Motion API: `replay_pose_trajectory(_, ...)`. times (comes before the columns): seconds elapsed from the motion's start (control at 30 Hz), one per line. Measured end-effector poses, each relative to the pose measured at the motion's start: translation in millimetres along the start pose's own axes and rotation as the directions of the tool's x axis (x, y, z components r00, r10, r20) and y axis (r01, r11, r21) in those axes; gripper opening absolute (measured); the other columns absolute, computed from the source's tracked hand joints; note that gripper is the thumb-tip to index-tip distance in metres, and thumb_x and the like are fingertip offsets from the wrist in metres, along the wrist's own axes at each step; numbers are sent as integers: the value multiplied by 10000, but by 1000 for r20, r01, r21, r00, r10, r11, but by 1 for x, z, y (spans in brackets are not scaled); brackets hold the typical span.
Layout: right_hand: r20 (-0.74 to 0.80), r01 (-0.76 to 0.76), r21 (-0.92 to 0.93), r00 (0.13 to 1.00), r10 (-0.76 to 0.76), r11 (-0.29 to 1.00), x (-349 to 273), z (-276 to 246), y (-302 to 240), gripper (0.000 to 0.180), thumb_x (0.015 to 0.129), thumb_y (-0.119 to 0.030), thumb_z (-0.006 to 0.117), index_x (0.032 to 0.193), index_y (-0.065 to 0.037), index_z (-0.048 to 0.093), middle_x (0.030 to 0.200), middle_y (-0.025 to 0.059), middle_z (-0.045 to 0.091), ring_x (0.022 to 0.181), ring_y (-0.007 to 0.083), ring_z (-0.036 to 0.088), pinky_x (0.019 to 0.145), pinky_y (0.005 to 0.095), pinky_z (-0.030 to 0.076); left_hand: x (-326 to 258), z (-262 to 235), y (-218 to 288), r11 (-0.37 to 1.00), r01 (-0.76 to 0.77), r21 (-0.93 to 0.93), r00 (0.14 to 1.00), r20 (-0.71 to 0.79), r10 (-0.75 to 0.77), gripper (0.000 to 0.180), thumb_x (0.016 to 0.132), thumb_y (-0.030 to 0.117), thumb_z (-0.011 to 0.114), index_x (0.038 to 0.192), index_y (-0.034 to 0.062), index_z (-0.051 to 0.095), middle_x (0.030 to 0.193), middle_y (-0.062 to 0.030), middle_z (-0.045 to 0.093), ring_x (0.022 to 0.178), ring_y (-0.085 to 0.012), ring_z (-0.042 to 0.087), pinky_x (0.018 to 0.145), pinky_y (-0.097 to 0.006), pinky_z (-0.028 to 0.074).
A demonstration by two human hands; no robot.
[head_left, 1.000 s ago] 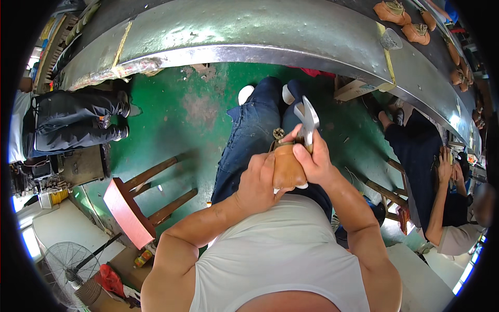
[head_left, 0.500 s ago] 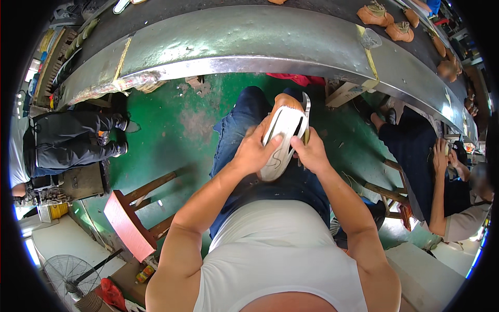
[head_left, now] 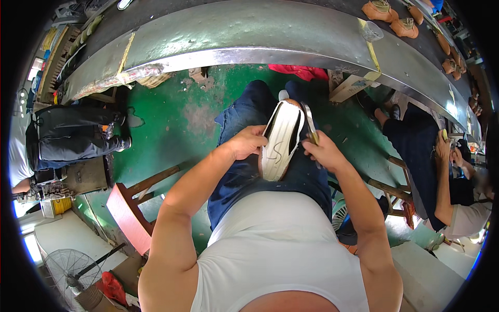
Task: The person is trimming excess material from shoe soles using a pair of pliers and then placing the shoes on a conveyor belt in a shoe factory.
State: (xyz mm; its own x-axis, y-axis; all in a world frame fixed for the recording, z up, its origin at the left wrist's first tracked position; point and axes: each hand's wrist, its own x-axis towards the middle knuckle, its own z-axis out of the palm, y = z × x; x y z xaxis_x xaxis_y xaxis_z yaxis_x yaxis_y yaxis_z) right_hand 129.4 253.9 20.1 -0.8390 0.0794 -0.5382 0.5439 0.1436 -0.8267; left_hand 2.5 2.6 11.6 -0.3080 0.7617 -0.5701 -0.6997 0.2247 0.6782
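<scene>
A white shoe (head_left: 279, 148) with brown edges rests on my lap, its narrower end toward the workbench. A dark slit runs along its right side, and a wavy dark line crosses the white face. My left hand (head_left: 248, 142) is closed on the shoe's left edge, thumb and fingers pinched together. In my right hand (head_left: 323, 151) is a curved metal hand tool (head_left: 309, 117) with a yellowish part by the fingers. Its bent metal end lies beside the shoe's right edge; whether it touches is unclear. My fingers hide most of the handle.
A metal-topped workbench (head_left: 234, 31) spans the front, with brown shoes (head_left: 404, 28) at its far right. Stools (head_left: 130, 218) stand on both sides. A co-worker's dark-trousered legs (head_left: 78, 135) are at left; another person (head_left: 416, 151) sits at right. A fan (head_left: 73, 270) stands lower left.
My left hand has drawn back from the shoe's middle to its left edge. My right hand has moved off the white face to the right, still holding the tool.
</scene>
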Motion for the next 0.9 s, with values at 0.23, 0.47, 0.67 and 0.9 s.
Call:
replay_pose_trajectory(0.23,224,354,-713,933,-282,605,-65,-11,-18,378,911,-159,620,1231,28,548,947,130,667,838,266,663,770,356,530,-5,37,-44,958,-188,216,929,-276,245,744,829,-4,724,1488,11,379,1339,-129,585,1213,-205,566,1075,-340,421)
replay_pose_trajectory(0.47,299,456,-866,803,-515,208,-46,4,-38,463,854,-114,626,1282,41,540,985,135,623,908,295,643,756,380,547,3,39,-67,949,-306,75,917,-246,315,757,832,-1,741,1488,14,364,1371,-75,555,1271,-167,512,1112,-311,366)
replay_pose_trajectory(0.67,414,428,-902,812,-411,-62,-34,4,-65,397,780,-92,654,1153,40,623,873,125,630,874,295,650,751,414,551,2,34,-70,942,-332,57,924,-183,337,911,810,-53,738,1553,43,220,1462,-101,471,1359,-195,429,1152,-331,313)
replay_pose_trajectory(0.9,476,392,-721,879,-2,572,-22,24,-75,205,871,-130,631,929,67,631,827,289,658,822,445,658,768,500,523,4,25,-68,975,-218,38,960,-173,222,906,845,-46,712,1548,55,149,1393,-114,516,1316,-202,473,1135,-350,353)
